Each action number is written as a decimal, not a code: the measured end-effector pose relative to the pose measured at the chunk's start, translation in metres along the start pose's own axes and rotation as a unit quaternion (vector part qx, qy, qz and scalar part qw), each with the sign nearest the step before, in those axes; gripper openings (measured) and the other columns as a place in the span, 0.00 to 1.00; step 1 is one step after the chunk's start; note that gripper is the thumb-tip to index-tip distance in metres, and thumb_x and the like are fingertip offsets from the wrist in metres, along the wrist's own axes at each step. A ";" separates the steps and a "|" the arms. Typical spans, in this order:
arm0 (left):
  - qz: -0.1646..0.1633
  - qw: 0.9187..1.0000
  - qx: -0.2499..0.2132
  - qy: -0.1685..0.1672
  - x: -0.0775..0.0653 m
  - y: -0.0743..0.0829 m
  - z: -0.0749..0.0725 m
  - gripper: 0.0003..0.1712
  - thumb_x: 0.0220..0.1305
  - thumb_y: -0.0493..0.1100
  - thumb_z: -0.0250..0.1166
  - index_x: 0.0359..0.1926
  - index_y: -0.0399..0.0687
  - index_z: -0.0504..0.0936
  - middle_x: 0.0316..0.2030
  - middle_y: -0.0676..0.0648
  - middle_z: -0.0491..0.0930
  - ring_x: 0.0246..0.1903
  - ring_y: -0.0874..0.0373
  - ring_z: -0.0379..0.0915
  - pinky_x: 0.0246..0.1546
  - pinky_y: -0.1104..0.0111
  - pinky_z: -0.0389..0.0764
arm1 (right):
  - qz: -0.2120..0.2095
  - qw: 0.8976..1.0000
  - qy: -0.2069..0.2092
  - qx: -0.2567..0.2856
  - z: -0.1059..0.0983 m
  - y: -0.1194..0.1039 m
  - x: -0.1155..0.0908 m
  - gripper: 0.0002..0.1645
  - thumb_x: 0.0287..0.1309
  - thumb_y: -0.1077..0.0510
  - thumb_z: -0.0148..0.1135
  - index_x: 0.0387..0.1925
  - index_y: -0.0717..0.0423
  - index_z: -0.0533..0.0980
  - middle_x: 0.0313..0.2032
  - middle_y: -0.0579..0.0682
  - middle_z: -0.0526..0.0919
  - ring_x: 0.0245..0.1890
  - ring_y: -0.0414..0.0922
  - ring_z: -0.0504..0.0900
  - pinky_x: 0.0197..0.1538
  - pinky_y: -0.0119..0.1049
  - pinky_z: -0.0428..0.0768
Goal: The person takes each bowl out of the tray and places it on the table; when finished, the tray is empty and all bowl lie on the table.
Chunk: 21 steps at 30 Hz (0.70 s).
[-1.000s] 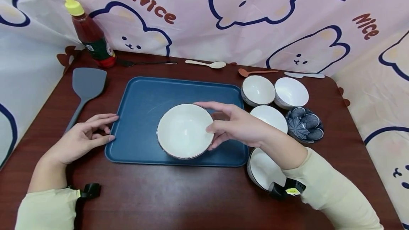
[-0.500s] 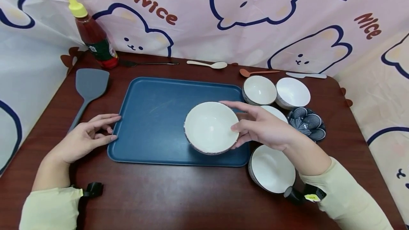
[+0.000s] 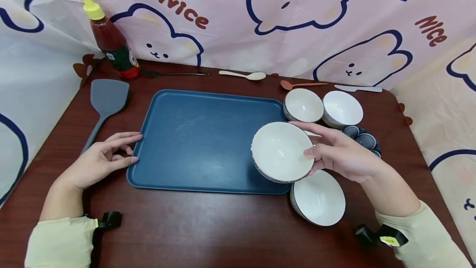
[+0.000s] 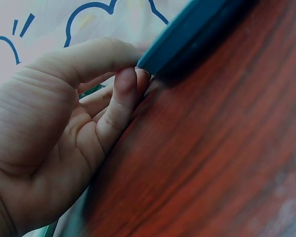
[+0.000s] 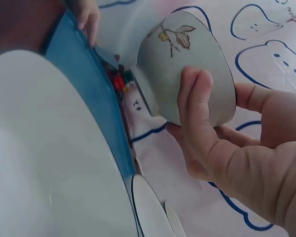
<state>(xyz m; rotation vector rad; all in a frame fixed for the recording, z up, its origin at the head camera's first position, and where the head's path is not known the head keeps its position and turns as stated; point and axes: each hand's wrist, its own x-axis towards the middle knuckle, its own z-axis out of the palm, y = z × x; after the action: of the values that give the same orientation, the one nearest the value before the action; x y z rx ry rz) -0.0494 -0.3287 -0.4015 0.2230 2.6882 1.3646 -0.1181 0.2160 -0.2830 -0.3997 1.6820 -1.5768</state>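
Observation:
My right hand (image 3: 336,150) grips a white bowl (image 3: 280,152) by its side, thumb at the inner rim and fingers around the outside. The bowl is raised over the right end of the blue tray (image 3: 201,139). In the right wrist view, a brown leaf and yellow flower pattern shows on the outside of the held bowl (image 5: 160,64). Fingertips of my left hand (image 3: 98,160) touch the tray's left edge, and in the left wrist view the left hand (image 4: 64,113) has its fingers right at the tray's rim (image 4: 175,37).
White bowls stand right of the tray: a near one (image 3: 320,197) and two at the back (image 3: 304,104). A dark patterned bowl (image 3: 366,139) is partly behind the right hand. A grey spatula (image 3: 108,98), sauce bottle (image 3: 113,46), white spoon (image 3: 245,75), brown spoon (image 3: 297,84) and white knife (image 3: 357,88) lie around.
My right hand has carried the held bowl rightward from the tray's middle to its right end. The near right bowl shows more fully now. The left hand has stayed at the tray edge.

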 end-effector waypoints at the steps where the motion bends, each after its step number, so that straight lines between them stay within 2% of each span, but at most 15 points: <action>1: 0.002 1.000 -0.001 0.000 0.000 0.000 0.000 0.30 0.65 0.36 0.67 0.68 0.50 0.74 0.57 0.60 0.68 0.41 0.66 0.69 0.30 0.75 0.74 | -0.003 1.000 -0.005 0.004 -0.002 0.001 -0.003 0.38 0.70 0.69 0.50 0.77 0.49 0.55 0.66 0.54 0.69 0.49 0.53 0.85 0.46 0.50 0.84; 7: 0.011 1.000 -0.002 0.002 -0.001 -0.001 0.000 0.30 0.65 0.35 0.67 0.68 0.49 0.74 0.59 0.59 0.68 0.42 0.66 0.69 0.30 0.75 0.73 | -0.017 0.998 -0.034 0.042 -0.014 0.009 -0.015 0.38 0.71 0.72 0.45 0.77 0.49 0.53 0.63 0.51 0.73 0.49 0.52 0.86 0.46 0.47 0.85; 12: 0.009 1.000 -0.003 0.001 -0.001 0.000 -0.001 0.30 0.65 0.36 0.67 0.68 0.49 0.74 0.59 0.58 0.68 0.42 0.66 0.69 0.30 0.75 0.73 | -0.035 0.998 -0.044 0.040 -0.022 0.016 -0.026 0.39 0.71 0.74 0.41 0.78 0.49 0.50 0.66 0.51 0.71 0.52 0.51 0.84 0.45 0.47 0.85; 17: 0.012 1.000 -0.005 -0.002 0.000 0.001 0.000 0.30 0.65 0.35 0.67 0.68 0.48 0.73 0.59 0.58 0.68 0.41 0.66 0.69 0.30 0.74 0.73 | -0.065 0.995 -0.049 0.055 -0.034 0.025 -0.041 0.40 0.70 0.77 0.35 0.79 0.51 0.50 0.68 0.49 0.69 0.58 0.48 0.80 0.51 0.47 0.83; 21: 0.009 1.000 -0.002 -0.001 -0.001 0.001 -0.001 0.30 0.65 0.37 0.67 0.68 0.51 0.73 0.59 0.59 0.68 0.42 0.66 0.69 0.31 0.74 0.73 | -0.081 0.993 -0.052 0.067 -0.046 0.031 -0.054 0.40 0.70 0.77 0.32 0.79 0.51 0.50 0.69 0.48 0.69 0.60 0.47 0.80 0.53 0.46 0.82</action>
<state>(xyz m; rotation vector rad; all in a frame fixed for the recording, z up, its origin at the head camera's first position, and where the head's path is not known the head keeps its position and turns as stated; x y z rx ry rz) -0.0483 -0.3293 -0.4005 0.2478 2.6869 1.3738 -0.1076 0.2915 -0.2979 -0.5499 1.4874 -1.7445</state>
